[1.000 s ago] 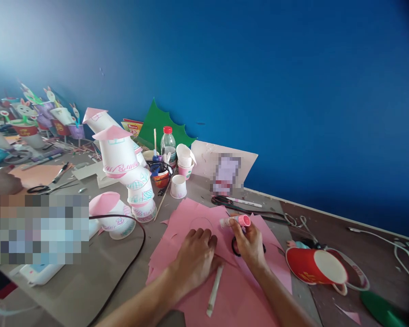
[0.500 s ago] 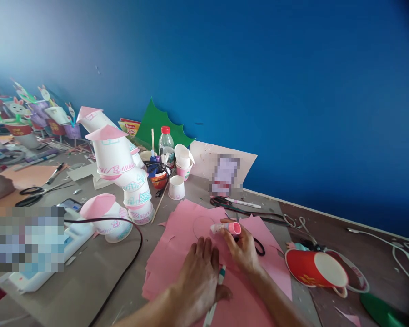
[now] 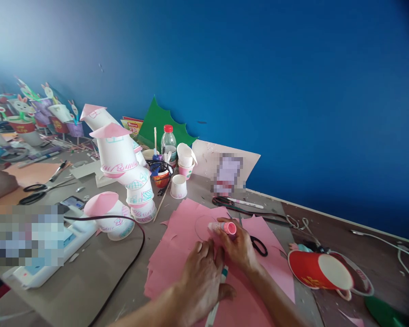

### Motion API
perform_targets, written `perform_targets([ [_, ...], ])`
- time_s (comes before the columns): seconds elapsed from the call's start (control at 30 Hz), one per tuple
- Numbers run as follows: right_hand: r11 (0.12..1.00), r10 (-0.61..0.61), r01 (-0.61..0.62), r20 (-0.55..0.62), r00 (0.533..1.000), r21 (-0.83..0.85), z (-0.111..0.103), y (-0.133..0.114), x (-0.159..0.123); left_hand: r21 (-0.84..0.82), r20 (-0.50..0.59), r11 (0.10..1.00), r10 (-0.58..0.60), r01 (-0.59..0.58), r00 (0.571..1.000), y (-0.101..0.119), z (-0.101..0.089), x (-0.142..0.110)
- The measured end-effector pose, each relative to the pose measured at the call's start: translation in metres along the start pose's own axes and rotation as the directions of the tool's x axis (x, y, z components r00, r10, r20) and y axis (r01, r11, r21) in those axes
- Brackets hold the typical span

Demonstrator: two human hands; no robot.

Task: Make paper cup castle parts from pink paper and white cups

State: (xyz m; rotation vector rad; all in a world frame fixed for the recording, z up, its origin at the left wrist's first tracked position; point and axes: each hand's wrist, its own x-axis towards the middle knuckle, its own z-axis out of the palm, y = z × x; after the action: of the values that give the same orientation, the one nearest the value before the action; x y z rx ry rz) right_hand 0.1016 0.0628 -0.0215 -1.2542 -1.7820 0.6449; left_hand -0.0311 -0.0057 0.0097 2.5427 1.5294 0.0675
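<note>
My right hand point(image 3: 237, 249) is closed around a pink-capped glue stick point(image 3: 223, 226), with its tip held over a circle drawn on the pink paper point(image 3: 191, 227). My left hand point(image 3: 201, 279) lies flat on that pink paper, fingers stretched out, just left of the right hand. A white pen with a teal band point(image 3: 218, 295) lies on the paper between my wrists, partly hidden by the left hand. Black scissors point(image 3: 259, 246) rest on the paper right of my right hand.
A red paper cup point(image 3: 315, 276) lies on its side at the right. A tower of decorated white cups point(image 3: 126, 172) stands left of the paper, with a black cable point(image 3: 129, 263) curving past. A water bottle point(image 3: 168, 143), small cups and other scissors point(image 3: 37, 191) clutter the grey table point(image 3: 98, 277).
My right hand has carried the glue stick leftward and down to the drawn circle. My left hand has slid back toward me over the pen.
</note>
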Motion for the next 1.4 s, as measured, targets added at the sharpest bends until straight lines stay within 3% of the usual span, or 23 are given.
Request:
perform_targets([
  [0.43, 0.998, -0.019, 0.021, 0.036, 0.999, -0.059, 0.004, -0.004, 0.002, 0.033, -0.021, 0.999, 0.017, -0.016, 1.000, -0.001, 0.006, 0.000],
  [0.6, 0.990, -0.088, 0.097, 0.086, 0.992, -0.102, 0.002, -0.003, 0.003, -0.071, -0.044, 0.996, 0.056, -0.059, 0.997, -0.011, -0.006, 0.000],
  [0.67, 0.985, -0.117, 0.126, 0.078, 0.990, -0.120, 0.002, -0.003, 0.003, -0.141, -0.085, 0.989, -0.055, 0.043, 0.995, -0.022, -0.012, 0.003],
  [0.73, 0.981, -0.134, 0.143, 0.073, 0.988, -0.132, 0.002, -0.001, 0.003, -0.188, -0.210, 0.976, -0.151, 0.112, 0.966, -0.035, -0.014, 0.009],
  [0.8, 0.978, -0.143, 0.152, 0.076, 0.987, -0.140, 0.003, 0.000, 0.003, -0.279, -0.330, 0.957, -0.172, 0.078, 0.928, -0.048, -0.011, 0.016],
  [0.87, 0.976, -0.150, 0.162, 0.089, 0.985, -0.146, 0.003, 0.000, 0.002, -0.364, -0.373, 0.930, -0.191, 0.047, 0.908, -0.059, -0.004, 0.021],
  [1.1, 0.952, -0.238, 0.266, 0.178, 0.955, -0.153, -0.003, -0.003, 0.001, -0.369, -0.280, 0.929, -0.081, -0.030, 0.957, -0.075, 0.012, 0.028],
  [1.4, 0.925, -0.293, 0.351, 0.308, 0.905, -0.149, -0.017, -0.007, 0.000, -0.371, -0.251, 0.927, -0.040, -0.058, 0.967, -0.080, 0.012, 0.031],
])
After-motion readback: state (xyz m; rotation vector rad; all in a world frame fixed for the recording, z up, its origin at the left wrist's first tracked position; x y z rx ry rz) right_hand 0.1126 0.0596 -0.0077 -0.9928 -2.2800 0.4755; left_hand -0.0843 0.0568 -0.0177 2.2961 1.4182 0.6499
